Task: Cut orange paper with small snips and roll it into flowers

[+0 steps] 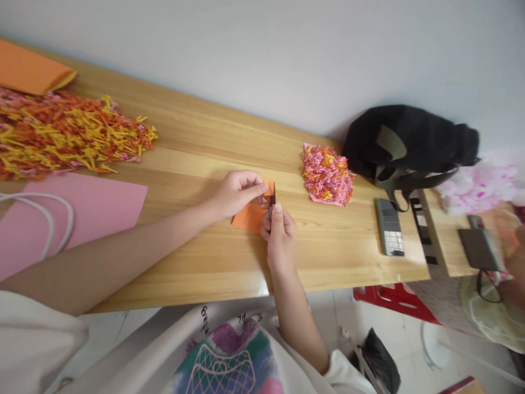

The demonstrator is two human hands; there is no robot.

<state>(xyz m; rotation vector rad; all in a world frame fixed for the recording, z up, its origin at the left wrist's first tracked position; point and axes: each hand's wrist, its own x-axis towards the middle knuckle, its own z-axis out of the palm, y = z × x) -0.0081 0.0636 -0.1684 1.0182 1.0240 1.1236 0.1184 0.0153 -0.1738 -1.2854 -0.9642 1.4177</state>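
A small orange paper (251, 216) lies on the wooden table (197, 257) in front of me. My left hand (238, 192) pinches its upper edge with curled fingers. My right hand (279, 233) is closed around a small dark tool, apparently scissors (272, 200), whose tip meets the paper's right edge. The paper's far corner is hidden by my left fingers.
A heap of orange, yellow and pink paper strips (61, 134) lies at the far left, beside a pink sheet (90, 210) and an orange sheet (28, 71). A small pink-orange pile (328, 174), a black bag (410, 139) and a phone (389, 227) sit to the right.
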